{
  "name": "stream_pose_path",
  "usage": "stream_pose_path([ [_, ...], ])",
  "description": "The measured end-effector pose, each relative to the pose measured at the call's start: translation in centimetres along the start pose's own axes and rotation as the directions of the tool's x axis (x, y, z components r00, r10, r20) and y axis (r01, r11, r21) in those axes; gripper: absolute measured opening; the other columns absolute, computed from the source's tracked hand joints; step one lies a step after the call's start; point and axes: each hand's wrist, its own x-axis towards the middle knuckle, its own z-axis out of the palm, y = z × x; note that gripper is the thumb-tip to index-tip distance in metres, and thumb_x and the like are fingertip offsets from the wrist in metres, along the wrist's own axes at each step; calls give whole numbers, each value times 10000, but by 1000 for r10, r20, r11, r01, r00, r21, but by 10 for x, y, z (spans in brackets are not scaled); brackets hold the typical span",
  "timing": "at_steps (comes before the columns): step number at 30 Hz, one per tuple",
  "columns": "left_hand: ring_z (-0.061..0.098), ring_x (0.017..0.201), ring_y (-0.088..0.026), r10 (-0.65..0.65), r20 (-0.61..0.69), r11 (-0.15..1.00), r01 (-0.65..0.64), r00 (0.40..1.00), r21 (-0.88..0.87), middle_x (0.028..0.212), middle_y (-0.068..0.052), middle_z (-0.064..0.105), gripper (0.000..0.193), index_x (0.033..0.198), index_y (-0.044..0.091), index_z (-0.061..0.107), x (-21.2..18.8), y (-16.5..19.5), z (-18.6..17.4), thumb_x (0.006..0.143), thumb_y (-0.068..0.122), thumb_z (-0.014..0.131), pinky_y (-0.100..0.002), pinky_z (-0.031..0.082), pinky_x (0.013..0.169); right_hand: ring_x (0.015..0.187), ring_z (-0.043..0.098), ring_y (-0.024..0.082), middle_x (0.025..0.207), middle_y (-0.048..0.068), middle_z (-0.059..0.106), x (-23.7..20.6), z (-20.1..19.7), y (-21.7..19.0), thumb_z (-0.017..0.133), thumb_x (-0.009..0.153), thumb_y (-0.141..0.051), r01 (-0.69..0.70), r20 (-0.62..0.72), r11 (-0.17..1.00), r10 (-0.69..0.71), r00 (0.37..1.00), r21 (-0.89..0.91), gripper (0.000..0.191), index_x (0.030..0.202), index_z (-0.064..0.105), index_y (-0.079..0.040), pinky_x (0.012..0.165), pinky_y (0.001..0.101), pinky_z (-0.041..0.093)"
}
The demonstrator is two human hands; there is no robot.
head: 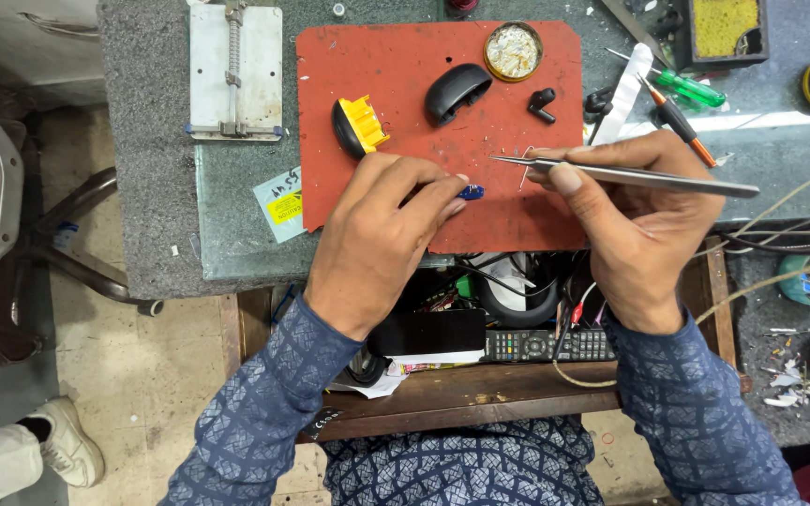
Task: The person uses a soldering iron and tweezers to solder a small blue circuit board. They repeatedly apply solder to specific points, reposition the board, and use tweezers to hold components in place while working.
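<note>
My left hand (pixel 382 230) rests on a red work mat (pixel 405 75) and pinches a small blue part (pixel 470 192) between thumb and fingertips. My right hand (pixel 635 211) grips long metal tweezers (pixel 630 175), their tip pointing left toward the blue part, a short gap away. On the mat lie a black shell with a yellow insert (pixel 358 126), a black curved case half (pixel 457 92) and a black earbud (pixel 541 102). A thin wire piece (pixel 524 169) sits by the tweezer tip.
A round tin (pixel 513 51) sits at the mat's top edge. A metal board holder (pixel 234 71) lies to the left, screwdrivers (pixel 686 94) to the right. An open drawer (pixel 480 398) below holds a remote and cables. Another person's shoe (pixel 63 440) shows at bottom left.
</note>
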Motion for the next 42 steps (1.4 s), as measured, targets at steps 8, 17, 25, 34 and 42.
stream_pose_path([
  [8,595,980,-250,-79,-2,996,79,997,-34,1029,-58,617,250,1142,49,716,3,-1,3,921,134,797,-388,526,850,1012,772,229,1047,209,739,-9,-1,2,730,1058,38,13,59,986,-3,998,-165,131,1025,607,67,888,312,660],
  [17,589,950,-244,-129,-3,989,128,992,-70,1020,-58,595,257,1144,50,716,1,1,3,917,124,808,-383,523,824,939,779,204,1021,220,756,-9,5,-3,736,1030,44,33,118,959,0,993,-280,115,1061,627,68,834,292,653],
  [25,590,977,-245,-129,-10,989,128,992,-71,1030,-56,592,252,1136,52,707,1,0,4,920,135,808,-385,522,847,921,772,192,1009,211,759,-8,8,-5,747,1026,41,10,114,948,27,993,-318,114,1072,647,67,823,280,642],
  [34,588,988,-242,-125,-6,990,124,992,-63,1037,-58,594,255,1134,43,704,0,0,4,922,142,805,-380,528,858,930,774,187,1008,204,759,-8,7,-4,749,1032,18,14,121,949,25,992,-316,119,1074,645,57,825,273,643],
  [42,585,984,-239,-138,-1,988,137,990,-68,1032,-53,593,246,1131,42,709,0,1,4,929,148,802,-378,528,856,912,780,192,997,202,760,-8,5,-4,751,1028,13,28,134,942,18,991,-335,119,1065,645,52,800,271,650],
])
